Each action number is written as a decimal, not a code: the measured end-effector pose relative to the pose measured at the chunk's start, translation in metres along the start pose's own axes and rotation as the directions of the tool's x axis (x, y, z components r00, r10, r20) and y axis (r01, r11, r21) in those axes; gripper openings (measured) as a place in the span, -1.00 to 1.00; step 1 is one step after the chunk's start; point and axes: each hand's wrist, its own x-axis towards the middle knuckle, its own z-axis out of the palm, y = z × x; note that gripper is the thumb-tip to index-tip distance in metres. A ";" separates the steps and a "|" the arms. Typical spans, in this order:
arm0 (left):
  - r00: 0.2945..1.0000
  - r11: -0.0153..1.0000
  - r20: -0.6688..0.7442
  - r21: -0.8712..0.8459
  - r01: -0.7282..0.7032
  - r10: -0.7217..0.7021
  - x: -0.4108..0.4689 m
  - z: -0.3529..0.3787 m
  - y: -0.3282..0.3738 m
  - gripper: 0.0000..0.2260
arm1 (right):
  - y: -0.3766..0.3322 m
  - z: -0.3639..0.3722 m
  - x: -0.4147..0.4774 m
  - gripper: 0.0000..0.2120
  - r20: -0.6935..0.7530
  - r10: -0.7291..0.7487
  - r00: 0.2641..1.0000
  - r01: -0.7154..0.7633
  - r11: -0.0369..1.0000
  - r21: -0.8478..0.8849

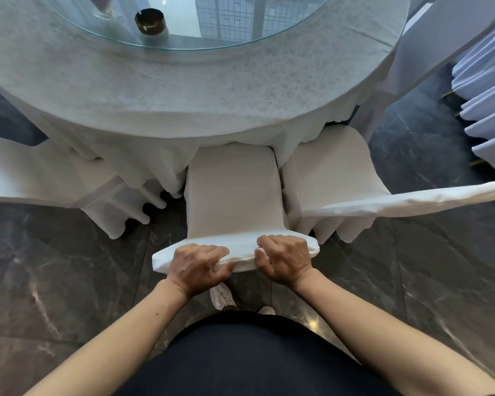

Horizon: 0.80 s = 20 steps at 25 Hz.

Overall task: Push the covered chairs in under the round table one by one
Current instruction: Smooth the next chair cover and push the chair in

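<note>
head view: both hands clamped on chair back at the round table

left hand [196, 267] and right hand [285, 260] both grip the top edge of the backrest of the middle covered chair [233, 190]. fingers curled over the white cover, thumbs tucked under on the near side. hands side by side, small gap between them. chair sits square on to the round table [183, 90], at its near edge. front of the seat is tucked under the hanging tablecloth; most of the seat and the whole backrest are on the near side of the table rim. second covered chair [332, 167] just right of it, also at the table's near edge, turned at an angle, front of seat under the cloth; cannot tell if the two chairs touch. third covered chair [26, 172] at the table's near-left edge, partly out of frame. glass turntable [269, 27] lies on the table's middle, dark ashtray [150, 22] on its near-left part. more covered chairs [486, 110] right of the table, well apart. dark marble floor [55, 267] all round the table. white shoe [222, 295] on the floor on the table's near side, below the hands.
</note>
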 end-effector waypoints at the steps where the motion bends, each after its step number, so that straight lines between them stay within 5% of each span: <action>1: 1.000 1.000 0.007 -0.010 0.003 -0.002 0.001 -0.002 -0.005 -0.49 | -0.003 0.002 0.004 -0.47 0.001 -0.005 1.000 0.005 1.000 -0.004; 10: 0.985 0.998 0.169 -0.061 -0.008 0.018 -0.011 -0.017 -0.006 -0.47 | -0.008 -0.001 0.002 -0.65 0.150 -0.160 0.976 0.156 0.987 0.040; 20: 0.994 0.999 0.096 -0.011 0.047 -0.046 -0.081 -0.008 0.055 -0.46 | -0.012 -0.011 -0.062 -0.54 0.101 -0.301 0.948 0.294 0.952 0.079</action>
